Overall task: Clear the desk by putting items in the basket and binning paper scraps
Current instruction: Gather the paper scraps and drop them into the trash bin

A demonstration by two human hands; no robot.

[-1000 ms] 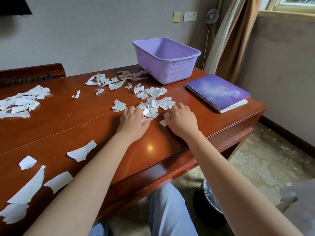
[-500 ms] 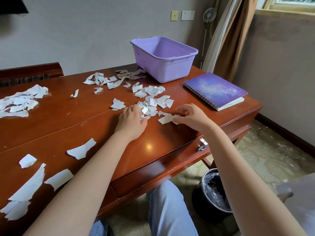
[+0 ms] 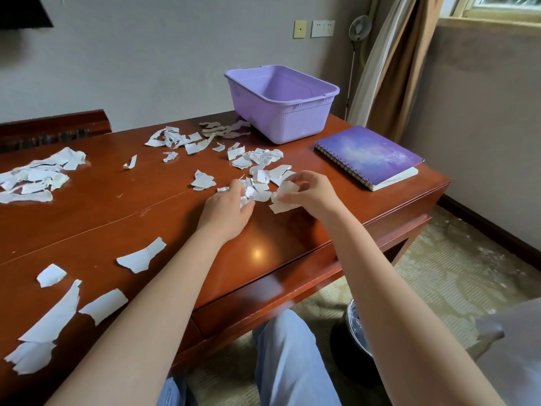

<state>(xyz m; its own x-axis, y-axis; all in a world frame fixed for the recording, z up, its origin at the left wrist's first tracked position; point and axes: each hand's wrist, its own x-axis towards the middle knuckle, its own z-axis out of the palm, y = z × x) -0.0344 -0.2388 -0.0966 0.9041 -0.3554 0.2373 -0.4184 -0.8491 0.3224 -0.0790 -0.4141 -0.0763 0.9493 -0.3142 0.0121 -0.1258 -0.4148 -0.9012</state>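
Observation:
White torn paper scraps [image 3: 263, 162] lie scattered over the brown wooden desk [image 3: 123, 218]. My right hand [image 3: 313, 191] pinches a small bunch of paper scraps [image 3: 285, 196] just above the desk near its middle. My left hand [image 3: 227, 208] rests on the desk beside it, fingers curled around a few small scraps at the edge of the pile. An empty purple plastic basket [image 3: 292, 124] stands at the back of the desk. A purple spiral notebook [image 3: 369, 155] lies at the right end. A dark bin [image 3: 354, 344] sits on the floor under the desk's right side.
More scraps lie in a heap at the far left [image 3: 35, 177] and as larger pieces near the front left edge [image 3: 52, 317]. My knee in blue trousers [image 3: 292, 358] is below the desk edge. A curtain [image 3: 389, 65] hangs at the back right.
My right hand has drawn scraps together, lifted them off the desk and now pinches a bunch. My left hand has stayed at the pile's edge. The view has shifted slightly.

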